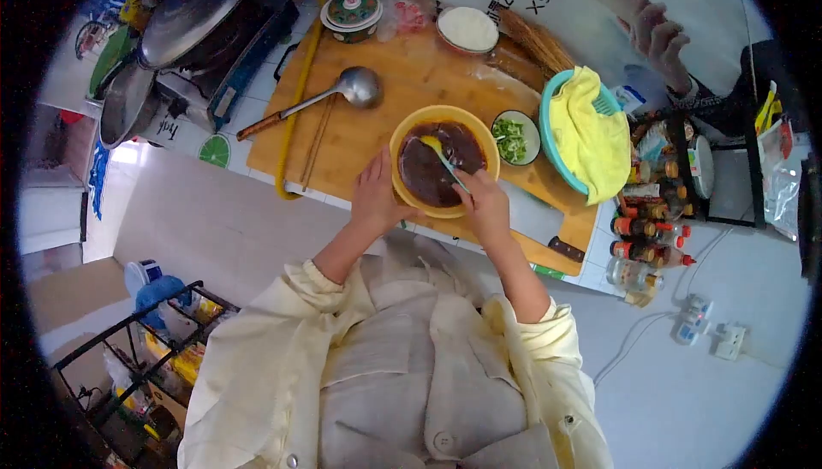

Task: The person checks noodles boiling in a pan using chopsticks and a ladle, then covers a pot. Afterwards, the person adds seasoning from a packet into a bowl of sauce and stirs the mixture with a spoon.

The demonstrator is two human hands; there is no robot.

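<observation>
A yellow bowl [445,112] of dark brown sauce [418,171] sits near the board's front edge. My left hand [375,193] grips its left side, fingers along the outer wall and thumb near the front. In my right hand [486,205] is the handle of a small spoon [442,154] with a yellow head, dipped in the sauce. Just right of the bowl stands a small dish of chopped green onion [511,141]. Under my right forearm lies a cleaver [535,215], its dark handle pointing right.
The wooden cutting board [342,143] carries a ladle [355,88], chopsticks [318,143] and a bowl of white powder [467,29]. A yellow cloth [586,135] drapes over a teal basket [552,139]. Sauce bottles [646,229] line the right. A lidded pot [193,15] stands at left.
</observation>
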